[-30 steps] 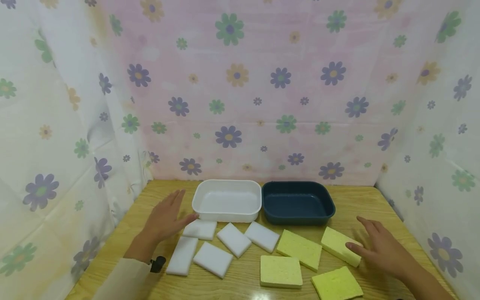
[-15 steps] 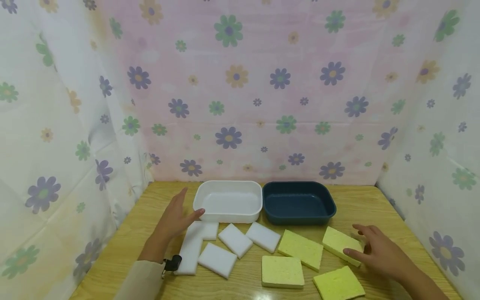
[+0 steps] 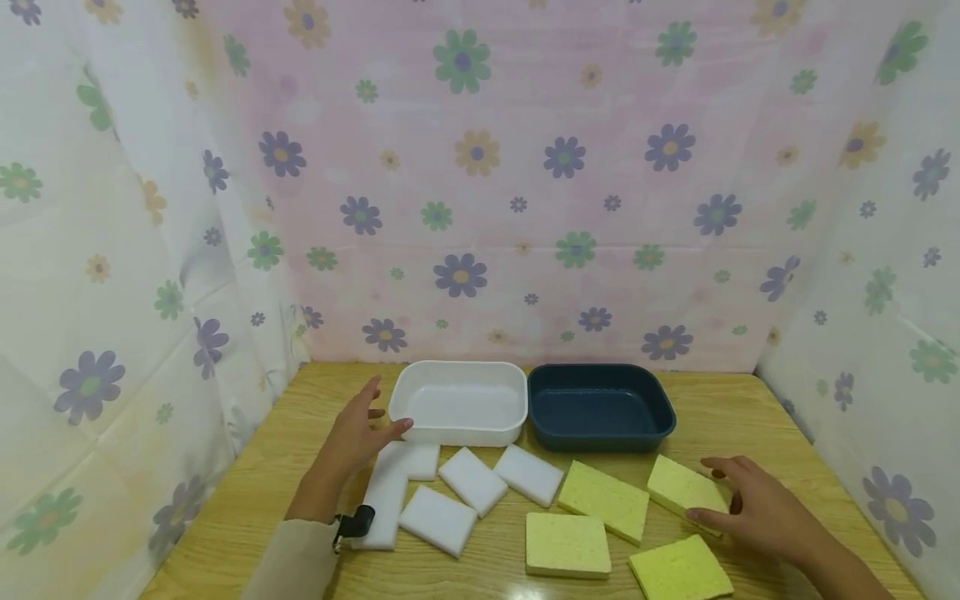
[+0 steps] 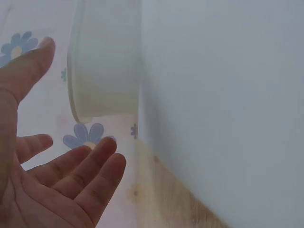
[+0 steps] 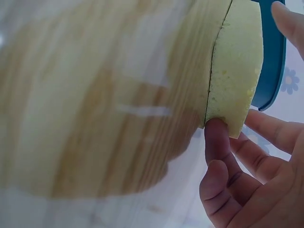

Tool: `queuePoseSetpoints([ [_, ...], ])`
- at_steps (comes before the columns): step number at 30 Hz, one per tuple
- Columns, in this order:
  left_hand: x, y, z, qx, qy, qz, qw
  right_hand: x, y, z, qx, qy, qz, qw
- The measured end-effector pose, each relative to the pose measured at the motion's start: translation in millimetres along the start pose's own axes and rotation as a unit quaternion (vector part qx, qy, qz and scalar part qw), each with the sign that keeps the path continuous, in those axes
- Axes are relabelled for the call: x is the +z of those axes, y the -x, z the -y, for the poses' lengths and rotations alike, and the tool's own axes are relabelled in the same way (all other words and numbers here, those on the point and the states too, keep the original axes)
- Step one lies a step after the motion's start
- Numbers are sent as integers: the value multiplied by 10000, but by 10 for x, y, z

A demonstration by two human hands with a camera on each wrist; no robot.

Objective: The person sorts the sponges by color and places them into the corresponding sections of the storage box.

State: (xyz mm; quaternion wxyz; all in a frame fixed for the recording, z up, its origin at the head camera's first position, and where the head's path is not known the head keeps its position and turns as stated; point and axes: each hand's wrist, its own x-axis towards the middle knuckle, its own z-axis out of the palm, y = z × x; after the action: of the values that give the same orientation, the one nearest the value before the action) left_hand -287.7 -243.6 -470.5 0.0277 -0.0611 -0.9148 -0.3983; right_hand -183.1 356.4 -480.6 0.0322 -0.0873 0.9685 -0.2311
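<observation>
My left hand (image 3: pixel 347 442) hovers beside the left end of the white tray (image 3: pixel 459 437), its thumb apart from the fingers. In the left wrist view that hand (image 4: pixel 57 187) holds nothing; the white surface close to the camera looks like a white sponge (image 4: pixel 228 95). Several white sponges (image 3: pixel 438 520) lie in front of the white tray. My right hand (image 3: pixel 765 510) is at the right end of a yellow sponge (image 3: pixel 681 487). In the right wrist view a fingertip touches the end of this yellow sponge (image 5: pixel 235 66), while the thumb stays apart from it.
A dark blue tray (image 3: pixel 602 442) stands against the white one's right side. More yellow sponges (image 3: pixel 567 542) lie on the wooden table (image 3: pixel 262 500) in front of it. Flowered cloth (image 3: pixel 517 167) hangs behind the table and at both sides.
My left hand has moved right and slightly forward, toward the white tray. My right hand has lowered to the yellow sponge, with its fingers bending. The sponges have not visibly moved.
</observation>
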Motion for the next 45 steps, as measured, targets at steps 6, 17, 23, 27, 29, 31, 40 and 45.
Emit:
queuePoseSetpoints([
  [6,49,-55,-25,-217,391,250,9987,3,-10,-33,-63,-17,13,10000],
  [17,79,-60,-37,-377,217,367,9984,-8,-42,-72,5,-53,152,9999],
  [23,73,-55,-73,-511,269,389,9976,-23,-43,-75,29,-269,169,9995],
  [27,80,-52,-75,-628,300,365,9969,-17,-17,-89,56,-372,59,9993],
  [29,87,-59,-79,-639,331,355,9968,-20,3,-102,96,-382,-41,9992],
  [31,101,-61,-88,-648,383,353,9965,-28,25,-108,140,-403,-124,9990],
  [40,129,-44,-116,-755,394,310,9959,-96,56,-6,152,-360,-157,9991],
  [45,96,-33,-121,-754,428,320,9957,-145,38,97,-130,-329,-351,9988],
])
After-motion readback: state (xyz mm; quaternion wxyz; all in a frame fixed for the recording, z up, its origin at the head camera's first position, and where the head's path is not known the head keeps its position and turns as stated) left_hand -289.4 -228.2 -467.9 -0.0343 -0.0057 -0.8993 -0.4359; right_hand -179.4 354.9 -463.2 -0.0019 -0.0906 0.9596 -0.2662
